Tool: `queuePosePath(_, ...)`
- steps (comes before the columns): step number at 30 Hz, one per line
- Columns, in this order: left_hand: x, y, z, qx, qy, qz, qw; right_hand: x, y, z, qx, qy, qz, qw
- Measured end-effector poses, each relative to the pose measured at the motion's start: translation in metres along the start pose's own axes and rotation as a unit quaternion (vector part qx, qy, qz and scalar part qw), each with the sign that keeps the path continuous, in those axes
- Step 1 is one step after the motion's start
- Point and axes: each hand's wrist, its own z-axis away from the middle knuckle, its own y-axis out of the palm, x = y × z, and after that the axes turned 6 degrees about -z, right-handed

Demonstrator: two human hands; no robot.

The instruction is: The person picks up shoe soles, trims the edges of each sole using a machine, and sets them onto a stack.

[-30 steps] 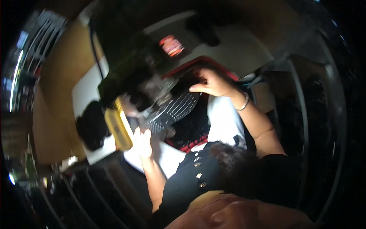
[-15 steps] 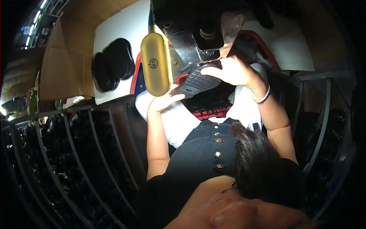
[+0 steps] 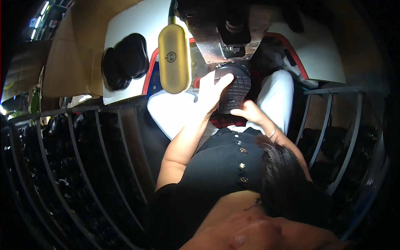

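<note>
A black shoe sole (image 3: 237, 88) with a ridged tread hangs just below the head of a dark machine (image 3: 258, 23), its tread facing me. My left hand (image 3: 209, 95) grips its left edge, thumb laid over the tread and the fingers hidden behind it. At the sole's lower right end, my right hand (image 3: 252, 112) holds on with the thumb at the edge; its other fingers are partly out of sight. Whether the sole's upper end touches the machine I cannot tell.
A yellow oblong lamp (image 3: 174, 62) hangs left of the machine. Several black soles (image 3: 127, 60) lie stacked on the white tabletop (image 3: 156, 16), whose cut-out has a red edge (image 3: 291, 54). Metal racks (image 3: 83, 154) packed with dark items stand on the left and right.
The sole has turned from slanting sideways to nearly upright. My left hand has moved up along its left side, while my right hand has come down from the machine to the sole's lower end.
</note>
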Motion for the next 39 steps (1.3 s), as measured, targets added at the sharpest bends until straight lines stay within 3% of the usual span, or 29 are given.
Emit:
queuePosePath(2,-0.005,-0.001,0.001,-0.02,0.025,-0.091,0.995,0.005,-0.018,0.022,-0.035,0.055,-0.095,0.993)
queuePosePath(4,-0.009,-0.007,0.001,-0.039,0.047,-0.176,0.983,0.018,-0.052,0.039,-0.087,0.015,-0.05,0.995)
queuePosePath(5,-0.007,-0.017,-0.001,-0.038,-0.009,-0.281,0.959,0.043,-0.059,0.045,-0.108,-0.005,-0.089,0.99)
queuePosePath(8,-0.016,-0.012,0.007,-0.088,0.033,-0.242,0.966,0.089,-0.093,0.051,-0.148,-0.098,0.065,0.982)
queuePosePath(12,-0.003,-0.035,0.008,-0.076,0.086,-0.275,0.955,0.132,-0.111,0.038,-0.156,-0.175,0.166,0.958)
queuePosePath(15,-0.004,-0.043,0.017,-0.051,0.013,-0.101,0.994,0.17,-0.098,0.024,-0.145,-0.211,0.264,0.93)
queuePosePath(18,-0.004,-0.063,0.024,-0.051,-0.069,-0.087,0.993,0.196,-0.074,0.014,-0.129,-0.219,0.319,0.913)
queuePosePath(22,0.027,-0.109,0.025,-0.062,0.031,-0.044,0.997,0.205,-0.035,0.002,-0.148,-0.21,0.337,0.906)
queuePosePath(24,0.026,-0.125,0.026,-0.048,0.015,-0.045,0.998,0.205,-0.017,-0.005,-0.167,-0.207,0.335,0.904)
queuePosePath(26,0.022,-0.137,0.029,-0.028,-0.011,-0.014,0.999,0.193,-0.014,-0.017,-0.105,-0.227,0.309,0.918)
queuePosePath(27,0.02,-0.141,0.032,-0.027,-0.035,0.007,0.999,0.187,-0.01,-0.024,-0.099,-0.274,0.302,0.908)
queuePosePath(30,0.035,-0.167,0.032,0.057,-0.096,-0.041,0.993,0.187,0.001,-0.033,-0.085,-0.285,0.416,0.86)
queuePosePath(33,0.029,-0.145,0.028,0.146,-0.144,-0.186,0.961,0.175,0.002,-0.044,-0.096,-0.377,0.612,0.688)
queuePosePath(34,0.021,-0.129,0.026,0.135,-0.171,-0.257,0.941,0.177,0.006,-0.044,-0.117,-0.389,0.632,0.66)
queuePosePath(35,0.003,-0.102,0.025,0.117,-0.095,-0.346,0.926,0.179,0.011,-0.043,-0.137,-0.401,0.651,0.63)
queuePosePath(36,0.008,-0.083,0.019,0.105,-0.036,-0.347,0.931,0.18,0.015,-0.043,-0.156,-0.413,0.668,0.599)
queuePosePath(37,0.014,-0.065,0.013,0.092,0.024,-0.35,0.932,0.177,0.014,-0.045,-0.152,-0.4,0.636,0.642)
queuePosePath(39,0.027,-0.038,-0.002,0.081,0.094,-0.222,0.967,0.156,0.007,-0.055,-0.139,-0.375,0.562,0.724)
